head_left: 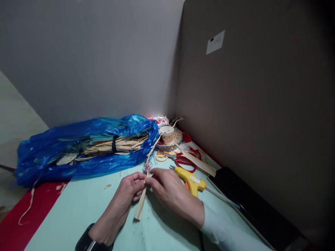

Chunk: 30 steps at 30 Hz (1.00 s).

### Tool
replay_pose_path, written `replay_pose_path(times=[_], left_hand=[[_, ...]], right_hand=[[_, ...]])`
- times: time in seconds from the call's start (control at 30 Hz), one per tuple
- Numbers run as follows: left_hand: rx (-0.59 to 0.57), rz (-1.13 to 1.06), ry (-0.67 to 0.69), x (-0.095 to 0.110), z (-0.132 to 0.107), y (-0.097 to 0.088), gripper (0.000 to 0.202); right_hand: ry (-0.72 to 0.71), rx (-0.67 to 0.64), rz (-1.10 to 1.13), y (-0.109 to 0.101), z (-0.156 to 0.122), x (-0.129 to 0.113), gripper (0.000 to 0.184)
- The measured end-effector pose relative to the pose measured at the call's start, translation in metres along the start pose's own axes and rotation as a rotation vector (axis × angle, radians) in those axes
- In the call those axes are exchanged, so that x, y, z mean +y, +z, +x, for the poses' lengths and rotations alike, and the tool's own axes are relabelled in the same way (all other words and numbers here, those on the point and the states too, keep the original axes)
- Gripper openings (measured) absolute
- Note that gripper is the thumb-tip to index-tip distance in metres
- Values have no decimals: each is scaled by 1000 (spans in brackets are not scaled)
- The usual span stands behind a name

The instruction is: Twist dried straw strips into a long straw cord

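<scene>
My left hand [130,190] and my right hand [170,190] meet at the middle of the table, fingertips pinched together on a pale dried leaf strip [140,206]. The strip's flat, wider end sticks out below my fingers toward me. Beyond my fingertips a twisted cord [152,148] of the same straw colour runs up and away toward a paper cup [166,135]. A small pinkish piece with thin wire around it [147,166] sits just past my fingers. Right beside my right hand lies a yellow glue gun [192,180].
A blue plastic bag [78,130] with a bundle of dried leaves [125,144] fills the left back. Red-handled scissors [184,163], a woven tray [178,136], another flat strip [199,161] and a black case [256,205] lie to the right. Walls [235,104] stand close behind.
</scene>
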<state>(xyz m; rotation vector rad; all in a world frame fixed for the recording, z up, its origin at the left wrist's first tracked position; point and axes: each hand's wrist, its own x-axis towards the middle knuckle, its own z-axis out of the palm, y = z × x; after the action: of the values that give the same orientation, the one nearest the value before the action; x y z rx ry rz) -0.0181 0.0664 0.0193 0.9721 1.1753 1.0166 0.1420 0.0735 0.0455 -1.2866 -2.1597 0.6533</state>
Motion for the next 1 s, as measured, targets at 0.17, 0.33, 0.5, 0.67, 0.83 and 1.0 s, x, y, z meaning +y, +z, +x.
replay_pose_path(times=[0.17,0.33,0.5,0.67,0.83,1.0], left_hand=[[32,75,11,0,-2,1,30],[110,156,43,-3,-6,3,27],[169,217,95,-8,-7,3,25],[188,434,173,-7,-7,-1,13],[182,397,190,-4,-8,2,13],[190,411,123,-2,-10,0,17]], right_hand=[[-27,-172,323,15,7,9,32],[-24,-125,358,18,10,15,30],[91,-52,266,17,7,10,19],[169,-20,260,18,7,7,15],[222,-192,543,27,10,13,19],[228,-104,467,22,12,12,14]])
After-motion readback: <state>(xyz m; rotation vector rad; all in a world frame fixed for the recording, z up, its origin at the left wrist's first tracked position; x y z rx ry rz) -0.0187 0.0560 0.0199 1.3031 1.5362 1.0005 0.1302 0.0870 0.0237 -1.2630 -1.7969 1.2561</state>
